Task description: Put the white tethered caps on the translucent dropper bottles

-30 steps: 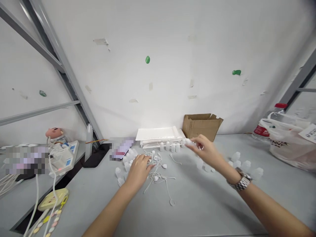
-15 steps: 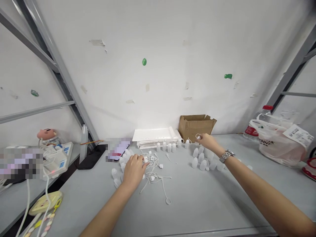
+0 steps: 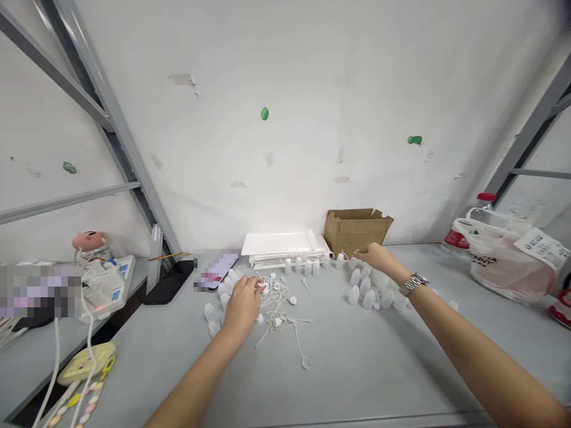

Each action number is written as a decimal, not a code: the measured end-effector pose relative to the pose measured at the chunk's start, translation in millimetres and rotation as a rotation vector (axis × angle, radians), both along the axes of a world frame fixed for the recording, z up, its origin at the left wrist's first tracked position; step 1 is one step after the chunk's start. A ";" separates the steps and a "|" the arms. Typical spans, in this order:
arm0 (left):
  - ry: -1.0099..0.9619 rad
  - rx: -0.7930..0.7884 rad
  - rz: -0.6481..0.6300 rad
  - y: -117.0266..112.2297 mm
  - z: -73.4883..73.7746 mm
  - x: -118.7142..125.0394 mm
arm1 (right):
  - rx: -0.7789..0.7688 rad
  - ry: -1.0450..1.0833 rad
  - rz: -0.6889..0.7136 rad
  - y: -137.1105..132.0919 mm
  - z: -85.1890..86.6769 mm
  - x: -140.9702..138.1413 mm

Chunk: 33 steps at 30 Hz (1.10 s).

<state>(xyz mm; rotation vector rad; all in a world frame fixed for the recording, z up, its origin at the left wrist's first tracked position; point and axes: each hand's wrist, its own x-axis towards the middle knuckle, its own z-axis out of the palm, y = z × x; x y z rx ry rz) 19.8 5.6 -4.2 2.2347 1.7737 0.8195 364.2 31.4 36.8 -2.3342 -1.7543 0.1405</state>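
Note:
My left hand (image 3: 243, 302) is closed at the left side of a tangled pile of white caps and looped straps (image 3: 277, 291), its thumb and fingertips on a small white cap (image 3: 262, 285). Further back, my right hand (image 3: 375, 257) pinches the top of a small translucent bottle (image 3: 354, 262) in front of the cardboard box; the fingers partly hide its cap and strap. Several uncapped bottles (image 3: 368, 300) cluster below this hand. More bottles (image 3: 209, 312) lie left of my left hand. Capped bottles (image 3: 298, 266) stand in a row at the back.
An open cardboard box (image 3: 357, 233) and a stack of white sheets (image 3: 281, 246) are against the wall. To the left are a phone (image 3: 218, 270) and a power strip (image 3: 113, 291). A plastic bag (image 3: 508, 261) and a red-capped bottle (image 3: 459, 238) sit at the right.
My right hand has lowered slightly, and a bottle now shows upright under its fingers. My left hand keeps its place with its fingertips drawn together. The whole view has shifted slightly.

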 end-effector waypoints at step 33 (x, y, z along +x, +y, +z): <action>0.250 -0.013 0.013 0.2 -3.4 0.5 | 0.229 0.309 0.661 -61.5 -48.1 -130.6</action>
